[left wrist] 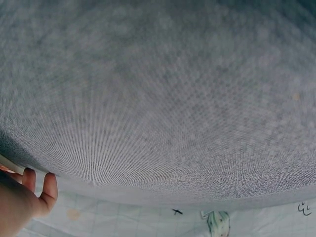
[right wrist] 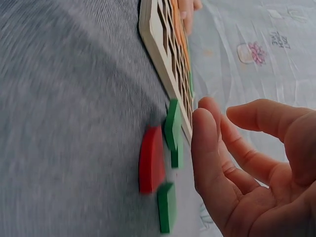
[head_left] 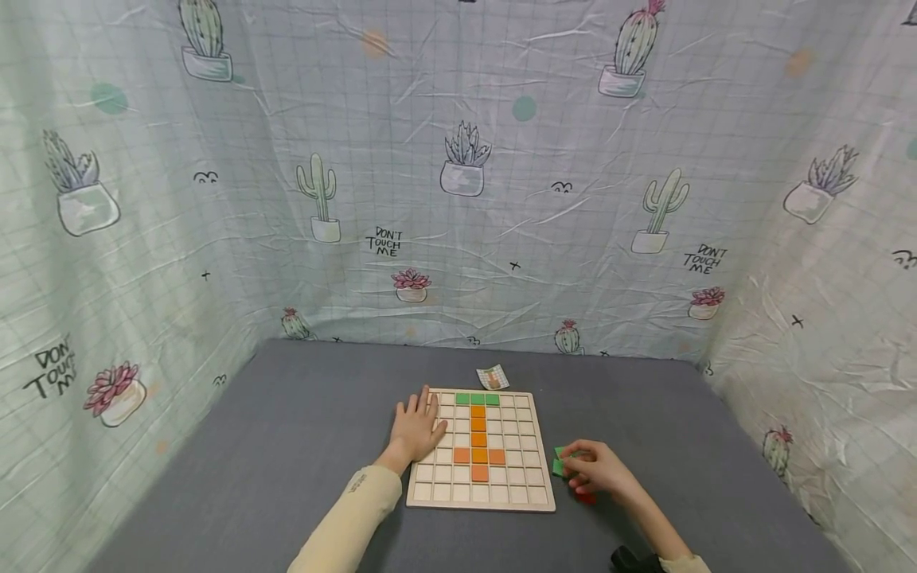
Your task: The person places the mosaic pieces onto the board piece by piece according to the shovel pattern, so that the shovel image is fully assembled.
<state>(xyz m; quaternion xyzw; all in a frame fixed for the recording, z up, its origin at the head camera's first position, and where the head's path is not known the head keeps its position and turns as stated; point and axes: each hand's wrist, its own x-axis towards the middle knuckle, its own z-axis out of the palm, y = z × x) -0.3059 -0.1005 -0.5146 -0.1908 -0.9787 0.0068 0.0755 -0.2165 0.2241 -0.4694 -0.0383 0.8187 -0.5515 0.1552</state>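
A square wooden grid board [head_left: 429, 493] lies on the table, its cells framed by thin raised strips. Three green tiles [head_left: 477, 399] fill part of its far row; orange tiles [head_left: 478, 426] run down the middle column, with more on either side lower down. My left hand [head_left: 415, 428] rests on the board's left edge, fingers extended. Just right of the board, my right hand [head_left: 596, 468] hovers over loose green tiles [right wrist: 173, 123] and a red piece [right wrist: 151, 160]. In the right wrist view its thumb and fingers stand apart, nothing between them.
A small printed card [head_left: 493, 377] lies behind the board's far edge. Grey cloth covers the table [head_left: 286, 446]. A cactus-patterned curtain [head_left: 501, 207] encloses the back and both sides. The right wrist carries a black strap [head_left: 634, 560].
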